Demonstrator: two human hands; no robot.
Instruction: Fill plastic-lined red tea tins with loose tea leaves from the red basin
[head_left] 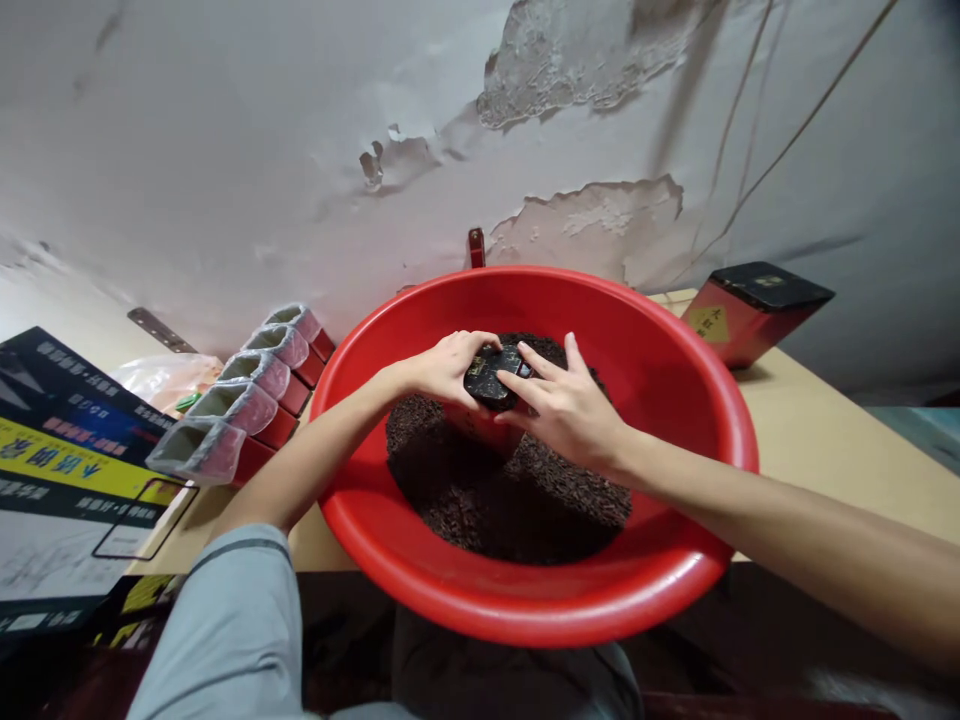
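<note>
A red tin (484, 428) with a black, gold-flecked lid (489, 380) stands in loose dark leaves (517, 520), which look like tea, inside a large red basin (525, 608). My left hand (450, 365) is closed around the lid's left side, thumb at the near edge and fingers over the far edge. From the right, my right hand (574, 410) grips the lid, with its thumb and first fingers on the lid and its outer fingers spread. Both hands hide much of the tin, and its base is out of sight among the leaves.
Left of the basin runs a row of several red tins with clear plastic liners (238, 408). A printed carton (67, 470) stands further left. On the tabletop (847, 430) at right is a red tin with black lid (750, 312). A peeling wall (300, 150) rises behind.
</note>
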